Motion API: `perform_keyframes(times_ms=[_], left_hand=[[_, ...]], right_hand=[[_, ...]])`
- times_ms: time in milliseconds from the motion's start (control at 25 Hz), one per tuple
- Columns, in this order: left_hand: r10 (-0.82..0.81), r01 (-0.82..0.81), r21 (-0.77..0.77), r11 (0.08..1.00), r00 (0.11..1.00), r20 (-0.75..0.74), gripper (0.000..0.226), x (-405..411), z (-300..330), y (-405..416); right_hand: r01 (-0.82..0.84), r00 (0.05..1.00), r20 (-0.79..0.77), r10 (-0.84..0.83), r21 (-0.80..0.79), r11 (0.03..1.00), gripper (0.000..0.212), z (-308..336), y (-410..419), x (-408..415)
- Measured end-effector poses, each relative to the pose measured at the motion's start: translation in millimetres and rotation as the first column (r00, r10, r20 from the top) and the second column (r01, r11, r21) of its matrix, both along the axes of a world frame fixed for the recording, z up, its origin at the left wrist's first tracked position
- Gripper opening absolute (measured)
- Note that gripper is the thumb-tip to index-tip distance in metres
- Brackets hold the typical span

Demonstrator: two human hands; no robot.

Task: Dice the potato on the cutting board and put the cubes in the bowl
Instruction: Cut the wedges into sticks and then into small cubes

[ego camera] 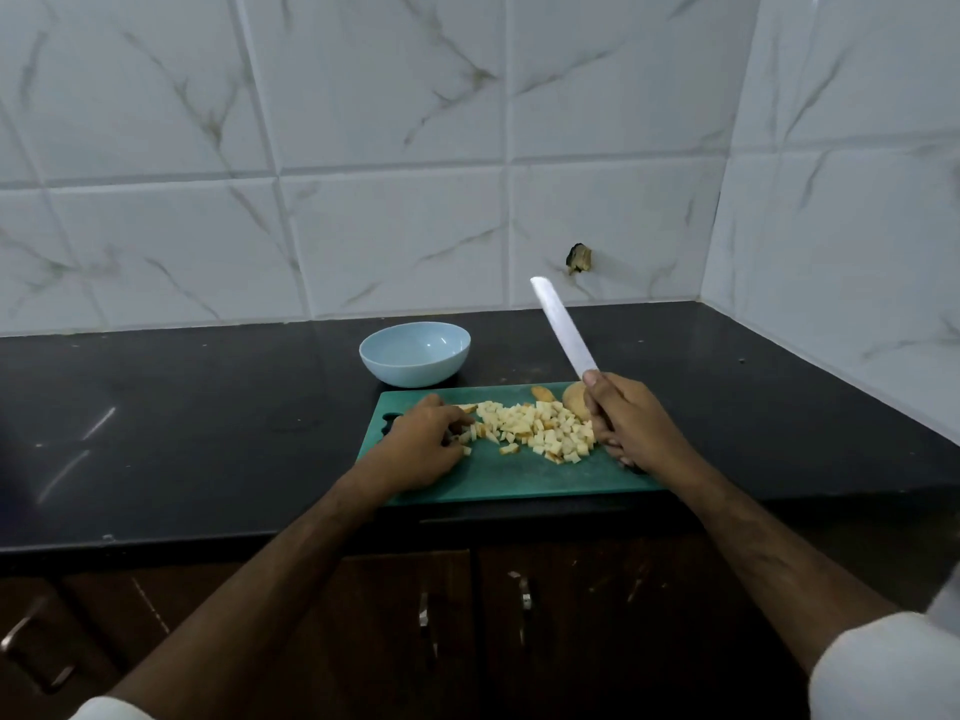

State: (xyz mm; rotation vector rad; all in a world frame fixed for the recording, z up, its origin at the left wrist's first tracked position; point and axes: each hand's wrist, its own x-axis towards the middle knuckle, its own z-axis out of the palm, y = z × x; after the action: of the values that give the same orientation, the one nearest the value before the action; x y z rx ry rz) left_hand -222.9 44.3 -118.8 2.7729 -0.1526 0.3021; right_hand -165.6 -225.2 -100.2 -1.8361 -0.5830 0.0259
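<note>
A green cutting board (514,475) lies on the black counter. A heap of pale potato cubes (540,431) covers its middle. An uncut potato piece (574,400) and a small peel scrap (543,393) sit at the board's far right edge. My left hand (423,444) rests on the board's left part, fingers curled around a few cubes at the heap's left edge. My right hand (631,426) grips the handle of a knife (563,324), whose white blade points up and away above the board. A light blue bowl (415,353) stands empty just behind the board.
The black counter (182,433) ends in a front edge above brown cabinet doors (467,631) with metal handles. Tiled walls close the back and right side. A small dark hole (579,258) marks the back wall.
</note>
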Motion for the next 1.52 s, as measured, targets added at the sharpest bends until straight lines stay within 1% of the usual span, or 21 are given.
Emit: perform_keyframes(times_ms=[80, 200, 240, 320, 360, 400, 440, 480, 520, 560, 600, 640, 800, 960, 1040, 1120, 1200, 1280, 1320, 1400, 1520], left_hand=[[-0.027, 0.028, -0.029, 0.999, 0.999, 0.026, 0.033, 0.1, -0.9, -5.5], [-0.123, 0.127, -0.074, 0.989, 0.991, 0.057, 0.026, -4.1, 1.8, -15.2], [-0.148, 0.153, -0.106, 0.982, 0.987, 0.056, 0.026, -5.3, 3.3, -19.2], [-0.166, 0.175, -0.227, 0.958, 0.984, 0.058, 0.030, -5.7, 5.9, -24.9], [-0.153, 0.169, -0.291, 0.942, 0.985, 0.076, 0.032, -4.7, 7.4, -26.4], [-0.133, 0.161, -0.320, 0.934, 0.985, 0.106, 0.034, -1.7, 7.8, -25.3], [-0.108, 0.147, -0.292, 0.945, 0.983, 0.145, 0.035, 1.6, 7.6, -22.2], [-0.091, 0.126, -0.207, 0.970, 0.981, 0.174, 0.034, 4.7, 7.5, -17.5], [-0.092, 0.109, -0.085, 0.990, 0.979, 0.182, 0.032, 6.8, 6.7, -12.0], [-0.099, 0.096, 0.030, 0.995, 0.980, 0.175, 0.028, 8.4, 6.6, -7.7], [-0.109, 0.091, 0.107, 0.990, 0.980, 0.169, 0.024, 8.9, 5.8, -4.3], [-0.112, 0.088, 0.140, 0.986, 0.978, 0.175, 0.021, 8.8, 4.9, -2.4], [-0.094, 0.069, 0.137, 0.988, 0.978, 0.187, 0.018, 2.5, 2.2, 3.5], [-0.083, 0.094, -0.058, 0.994, 0.983, 0.164, 0.020, -8.3, -2.1, 12.7], [-0.073, 0.083, -0.047, 0.995, 0.981, 0.181, 0.014, -13.5, -3.5, 16.1], [-0.073, 0.069, 0.027, 0.997, 0.970, 0.234, 0.010, -19.6, -4.1, 18.8], [-0.103, 0.066, 0.143, 0.988, 0.956, 0.273, 0.008, -26.3, -3.7, 17.5], [-0.164, 0.075, 0.276, 0.958, 0.934, 0.318, 0.007, -30.8, -3.5, 15.8], [-0.188, 0.081, 0.307, 0.948, 0.923, 0.337, 0.007, -31.7, -3.3, 15.2], [-0.185, 0.086, 0.277, 0.957, 0.917, 0.353, 0.009, -31.8, -2.2, 15.4], [-0.135, 0.079, 0.165, 0.983, 0.923, 0.360, 0.015, -32.9, -3.9, 19.3]], right_hand=[[0.025, 1.000, -0.011, -0.025, 0.053, 0.998, 0.041, -5.7, 0.1, 6.7], [0.011, 1.000, -0.018, -0.010, 0.075, 0.997, 0.041, -12.1, -0.3, 12.3], [0.008, 1.000, -0.016, -0.006, 0.077, 0.997, 0.041, -13.3, -0.4, 13.1], [0.003, 1.000, -0.013, -0.002, 0.079, 0.997, 0.040, -14.9, -0.1, 14.0], [0.001, 1.000, -0.012, 0.000, 0.080, 0.997, 0.040, -15.2, -0.2, 13.8], [0.001, 1.000, -0.014, 0.000, 0.083, 0.997, 0.040, -15.6, -0.6, 13.9], [0.003, 1.000, -0.018, -0.001, 0.088, 0.996, 0.040, -15.9, -1.2, 13.5], [0.003, 1.000, -0.021, -0.001, 0.090, 0.996, 0.040, -16.2, -1.7, 13.4], [0.002, 1.000, -0.022, 0.000, 0.091, 0.996, 0.040, -16.2, -2.2, 13.1], [0.000, 1.000, -0.021, 0.002, 0.090, 0.996, 0.041, -16.6, -2.6, 13.4], [-0.003, 1.000, -0.016, 0.004, 0.088, 0.996, 0.041, -16.6, -2.6, 13.3], [-0.004, 1.000, -0.010, 0.005, 0.082, 0.997, 0.041, -16.5, -2.4, 13.6], [-0.001, 1.000, 0.001, 0.001, 0.056, 0.998, 0.042, -15.7, -2.1, 13.8], [-0.002, 1.000, 0.002, 0.002, 0.031, 1.000, 0.042, -15.2, -2.2, 12.6], [-0.010, 1.000, -0.002, 0.011, 0.012, 1.000, 0.042, -13.0, -0.1, 10.3], [-0.017, 1.000, -0.006, 0.017, -0.016, 1.000, 0.041, -9.1, 1.6, 6.2], [-0.014, 1.000, 0.002, 0.014, -0.077, 0.997, 0.041, -3.6, 2.8, 0.6], [-0.009, 0.999, 0.044, 0.018, -0.194, 0.981, 0.042, 4.5, 6.4, -8.0], [-0.013, 0.997, 0.070, 0.033, -0.272, 0.962, 0.042, 9.0, 8.4, -13.2], [-0.038, 0.991, 0.096, 0.092, -0.461, 0.887, 0.043, 17.7, 12.9, -26.0], [-0.024, 0.981, 0.120, 0.155, -0.711, 0.702, 0.046, 23.1, 20.7, -45.2]])
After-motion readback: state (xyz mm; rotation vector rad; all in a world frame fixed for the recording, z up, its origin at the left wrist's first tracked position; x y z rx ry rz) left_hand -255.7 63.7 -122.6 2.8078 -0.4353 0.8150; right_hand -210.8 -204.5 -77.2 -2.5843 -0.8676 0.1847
